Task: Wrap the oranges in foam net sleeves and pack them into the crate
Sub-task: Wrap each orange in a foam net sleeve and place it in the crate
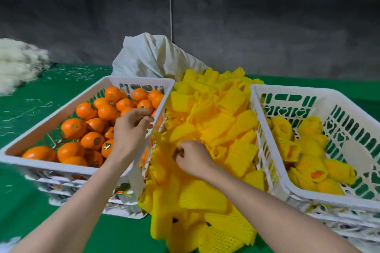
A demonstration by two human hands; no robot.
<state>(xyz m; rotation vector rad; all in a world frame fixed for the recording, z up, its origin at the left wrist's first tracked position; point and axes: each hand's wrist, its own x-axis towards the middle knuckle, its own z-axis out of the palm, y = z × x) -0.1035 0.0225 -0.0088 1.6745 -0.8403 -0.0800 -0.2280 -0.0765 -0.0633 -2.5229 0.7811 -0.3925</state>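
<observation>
Sleeve (161, 146) of yellow foam net is pinched in the curled fingers (180, 153) of the right hand (194, 159), at the near edge of the pile (216, 113) heaped on the worktop (30, 109) between the oranges (90, 127) and the crate (308, 92). The left hand (129, 131) is held just above, fingertips drawn to the thumb; whether the net is caught there cannot be told. The sleeve is judged light, soft and stretchy, best taken at its open rim and spread two-handed; bunched as it is, its long axis appears to run up-left.
</observation>
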